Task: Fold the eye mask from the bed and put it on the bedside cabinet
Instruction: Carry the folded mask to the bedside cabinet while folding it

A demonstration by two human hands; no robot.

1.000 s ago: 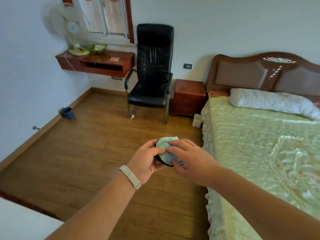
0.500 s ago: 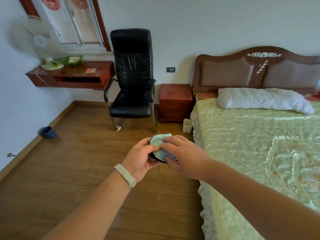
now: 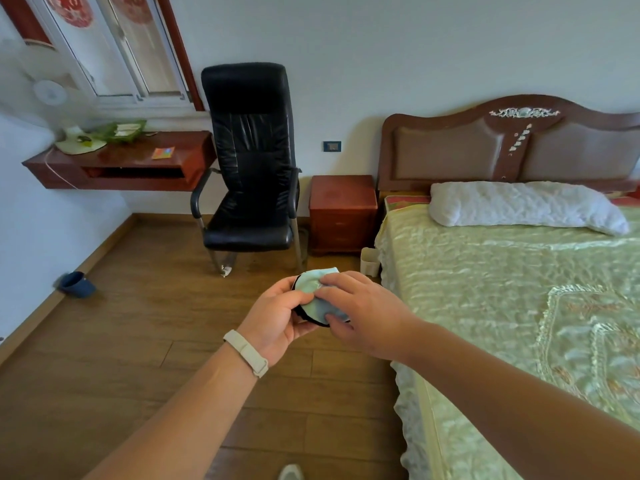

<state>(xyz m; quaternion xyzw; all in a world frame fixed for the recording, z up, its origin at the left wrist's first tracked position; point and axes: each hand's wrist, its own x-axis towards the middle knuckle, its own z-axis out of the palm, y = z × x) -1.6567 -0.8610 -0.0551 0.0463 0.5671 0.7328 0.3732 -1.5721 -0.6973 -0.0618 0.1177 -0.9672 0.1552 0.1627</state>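
The eye mask (image 3: 313,293) is pale mint green with a black edge, folded into a small bundle. My left hand (image 3: 277,318) holds it from the left and below. My right hand (image 3: 360,313) presses on it from the right, fingers over its top. Both hands hover above the wooden floor, left of the bed (image 3: 502,306). The red-brown bedside cabinet (image 3: 343,216) stands ahead against the wall, between the chair and the headboard, with a bare top.
A black leather chair (image 3: 251,168) stands left of the cabinet. A wall-mounted wooden shelf (image 3: 121,164) with a fan is at far left. A small cream bin (image 3: 370,261) sits by the bed's corner. A blue cup (image 3: 74,284) lies on the floor.
The view has swung left-to-right and drawn nearer, so the cabinet and chair look larger and more central. Both hands keep hold of the folded eye mask.
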